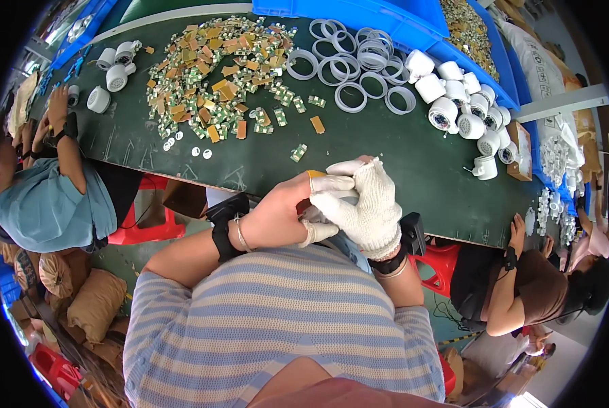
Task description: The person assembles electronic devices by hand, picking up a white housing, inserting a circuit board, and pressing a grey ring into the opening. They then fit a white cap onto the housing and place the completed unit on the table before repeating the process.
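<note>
My left hand [285,212] is bare except for white finger cots, with a black band and a thin bracelet at the wrist. My right hand [363,204] wears a white knit glove. Both hands meet at the near edge of the dark green table [399,170] and close around a small white part [349,166]; most of it is hidden by the fingers. A heap of small green and yellow circuit boards [216,75] lies farther back on the table, with one stray board [298,152] nearest my hands.
White plastic rings [352,68] and white dome housings [464,102] lie at the back right beside blue bins [386,20]. One person sits at the left [53,197], another at the right [522,285]. A red stool [148,228] and brown sacks [87,299] stand below.
</note>
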A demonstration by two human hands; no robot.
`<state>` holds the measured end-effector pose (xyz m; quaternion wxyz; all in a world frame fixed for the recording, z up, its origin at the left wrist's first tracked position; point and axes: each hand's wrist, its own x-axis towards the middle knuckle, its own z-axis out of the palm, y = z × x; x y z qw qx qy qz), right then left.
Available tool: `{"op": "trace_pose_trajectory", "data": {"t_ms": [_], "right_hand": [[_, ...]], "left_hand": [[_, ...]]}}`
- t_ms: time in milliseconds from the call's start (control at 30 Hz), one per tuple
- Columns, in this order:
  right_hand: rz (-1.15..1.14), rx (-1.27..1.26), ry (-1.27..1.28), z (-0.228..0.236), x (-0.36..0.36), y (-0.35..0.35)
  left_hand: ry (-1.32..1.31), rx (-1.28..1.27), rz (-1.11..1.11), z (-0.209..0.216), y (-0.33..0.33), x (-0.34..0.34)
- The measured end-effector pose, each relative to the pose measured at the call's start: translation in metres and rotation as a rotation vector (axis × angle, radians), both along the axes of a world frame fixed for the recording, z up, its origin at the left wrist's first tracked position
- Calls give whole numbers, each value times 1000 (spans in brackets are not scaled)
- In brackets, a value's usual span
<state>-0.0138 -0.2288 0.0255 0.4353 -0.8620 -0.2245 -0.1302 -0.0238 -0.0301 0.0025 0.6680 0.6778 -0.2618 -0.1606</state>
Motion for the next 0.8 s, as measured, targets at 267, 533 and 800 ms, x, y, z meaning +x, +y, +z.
{"op": "trace_pose_trajectory", "data": {"t_ms": [267, 533, 800], "right_hand": [[-124, -213, 307, 3, 41, -69], [-248, -270, -214, 3, 36, -64], [-337, -418, -194, -15, -15, -40]], "left_hand": [[-754, 754, 275, 19, 39, 69], [-1099, 1153, 30, 4, 53, 139], [-952, 947, -51, 0, 48, 139]]}}
